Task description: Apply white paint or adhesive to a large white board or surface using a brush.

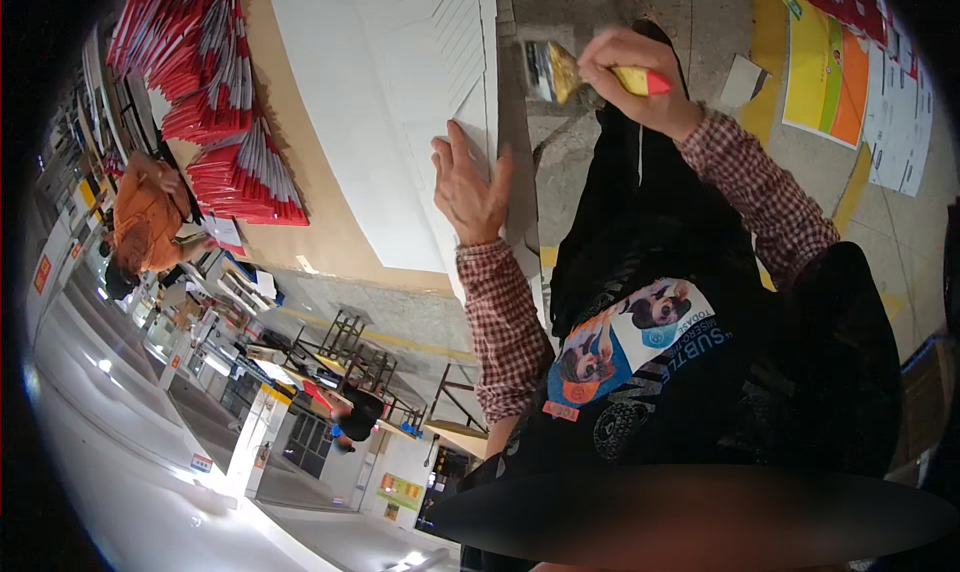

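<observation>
My right hand (640, 82) is closed around the yellow and red handle of a wide flat brush (550, 70). The brush is held off to the right of the table, with its metal band and dark bristles pointing left over the floor. My left hand (470, 187) lies with fingers spread on a stack of large white sheets (370, 102), close to the stack's right edge. Along that edge the sheets are fanned in narrow steps, and one corner near my fingertips looks lifted.
Piles of red-edged folded prints (205, 87) cover the left part of the brown table (330, 250). A person in orange (150, 217) works beyond them. Colourful printed sheets (828, 77) and a small pale card (743, 80) lie to the right. Black metal frames (350, 347) stand farther off.
</observation>
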The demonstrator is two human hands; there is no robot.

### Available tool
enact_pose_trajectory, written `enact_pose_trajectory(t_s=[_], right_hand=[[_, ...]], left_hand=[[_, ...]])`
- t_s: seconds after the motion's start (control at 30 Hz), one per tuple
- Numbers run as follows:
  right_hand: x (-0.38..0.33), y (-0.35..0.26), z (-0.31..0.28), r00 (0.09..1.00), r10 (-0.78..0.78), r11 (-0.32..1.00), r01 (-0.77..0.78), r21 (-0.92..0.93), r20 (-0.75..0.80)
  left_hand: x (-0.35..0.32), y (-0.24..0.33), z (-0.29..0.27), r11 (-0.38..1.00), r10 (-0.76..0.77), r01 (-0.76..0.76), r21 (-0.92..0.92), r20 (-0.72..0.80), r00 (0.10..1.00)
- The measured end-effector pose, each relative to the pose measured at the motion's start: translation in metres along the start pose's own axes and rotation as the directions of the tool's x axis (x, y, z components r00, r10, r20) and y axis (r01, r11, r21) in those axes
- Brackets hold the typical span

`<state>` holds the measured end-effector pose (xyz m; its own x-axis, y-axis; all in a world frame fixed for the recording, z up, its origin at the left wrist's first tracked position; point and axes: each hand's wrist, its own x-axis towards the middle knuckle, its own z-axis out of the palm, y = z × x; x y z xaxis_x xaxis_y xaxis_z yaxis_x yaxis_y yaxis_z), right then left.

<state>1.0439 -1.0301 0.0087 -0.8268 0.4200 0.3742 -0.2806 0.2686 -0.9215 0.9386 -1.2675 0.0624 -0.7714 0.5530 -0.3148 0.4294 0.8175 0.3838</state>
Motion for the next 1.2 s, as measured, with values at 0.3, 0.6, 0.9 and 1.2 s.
enact_pose_trajectory(t_s=[0.3, 0.6, 0.9, 1.2], right_hand=[[-0.02, -0.02, -0.016, 0.999, 0.03, 0.999, -0.03, -0.027, -0.015], [0.003, -0.017, -0.004, 0.995, -0.094, 0.991, 0.091, -0.093, -0.021], [-0.025, -0.021, 0.011, 0.998, -0.032, 0.999, 0.033, -0.001, 0.054], [-0.024, -0.016, 0.024, 0.999, -0.038, 0.996, 0.038, -0.081, -0.003]], left_hand=[[-0.058, -0.018, 0.082, 0.916, -0.21, 0.291, 0.276, -0.289, 0.934], [-0.057, -0.027, 0.009, 0.992, -0.095, 0.093, -0.08, -0.021, 0.995], [-0.055, -0.024, -0.005, 0.99, -0.1, 0.1, -0.1, 0.003, 0.995], [-0.049, -0.023, 0.004, 0.999, -0.035, 0.036, 0.026, -0.015, 0.999]])
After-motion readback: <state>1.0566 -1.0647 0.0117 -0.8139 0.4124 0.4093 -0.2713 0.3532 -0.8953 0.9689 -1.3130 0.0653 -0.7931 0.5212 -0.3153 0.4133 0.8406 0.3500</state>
